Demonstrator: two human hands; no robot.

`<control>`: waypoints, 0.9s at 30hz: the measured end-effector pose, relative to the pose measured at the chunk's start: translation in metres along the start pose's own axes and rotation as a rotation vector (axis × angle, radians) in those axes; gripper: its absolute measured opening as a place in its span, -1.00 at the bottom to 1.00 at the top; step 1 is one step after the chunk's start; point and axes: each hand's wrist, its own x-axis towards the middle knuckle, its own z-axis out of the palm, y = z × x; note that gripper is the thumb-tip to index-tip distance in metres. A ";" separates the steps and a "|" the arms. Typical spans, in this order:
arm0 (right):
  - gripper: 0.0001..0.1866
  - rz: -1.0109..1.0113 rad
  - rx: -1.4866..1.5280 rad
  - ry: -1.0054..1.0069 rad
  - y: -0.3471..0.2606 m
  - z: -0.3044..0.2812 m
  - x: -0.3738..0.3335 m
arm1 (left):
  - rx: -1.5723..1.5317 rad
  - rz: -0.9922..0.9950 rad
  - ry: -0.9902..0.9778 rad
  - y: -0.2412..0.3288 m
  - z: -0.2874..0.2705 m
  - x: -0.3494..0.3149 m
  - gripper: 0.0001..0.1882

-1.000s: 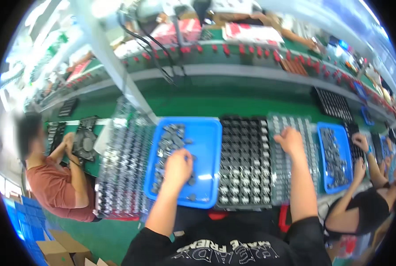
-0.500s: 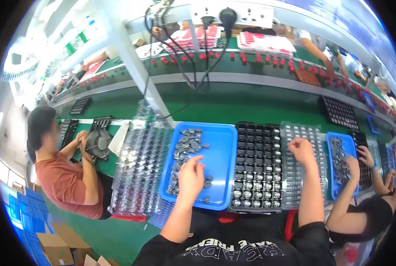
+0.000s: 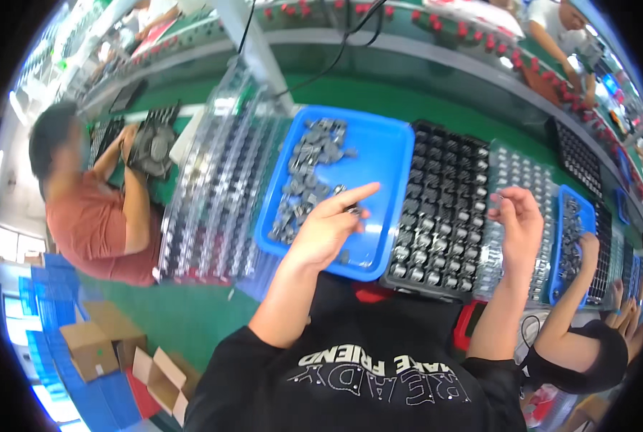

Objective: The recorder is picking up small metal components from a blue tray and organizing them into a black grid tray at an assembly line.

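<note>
Grey moulded parts: a loose heap (image 3: 303, 180) is gathered along the 9 o'clock side of the blue tray (image 3: 382, 155), small and turned every way, so no common long axis can be read.
Left hand (image 3: 321, 234): held above the tray's near part; the heap lies toward 11 o'clock from it, and by this hand it is most nearly reached.
Left grip: forefinger stretched toward 2 o'clock, other fingers loosely curled; something dark is glimpsed beneath them, but whether it is held cannot be told.
Black cell tray (image 3: 426, 289): set at 3 o'clock from the left hand and 9 o'clock from the right, its long axis run roughly 12 to 6; silvery round pieces (image 3: 417, 275) are seated in its near cells.
Right hand (image 3: 521, 223): poised over the clear blister tray (image 3: 495, 147), nearer the black tray's edge than the left.
Right grip: thumb and forefinger drawn close together, toward 10 o'clock; anything pinched there cannot be made out.
Outer bench: a second blue tray (image 3: 586, 216) is placed at 3 o'clock from the right hand, reached into by a co-worker's hand (image 3: 588, 246).
</note>
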 end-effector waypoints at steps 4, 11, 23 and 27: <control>-0.79 0.032 0.223 -0.179 -0.011 0.047 -0.048 | 0.120 0.111 -0.247 0.009 0.017 -0.021 -0.46; -0.80 0.000 0.324 -0.280 -0.040 0.093 -0.094 | 0.071 0.263 -0.204 -0.004 0.032 -0.036 -0.54; -0.74 -0.047 0.446 -0.286 -0.056 0.107 -0.093 | -0.026 0.194 -0.190 -0.009 0.049 -0.033 -0.47; -0.77 -0.562 -0.042 -0.226 -0.054 0.102 -0.073 | 0.129 0.218 -0.166 -0.005 0.052 -0.036 -0.30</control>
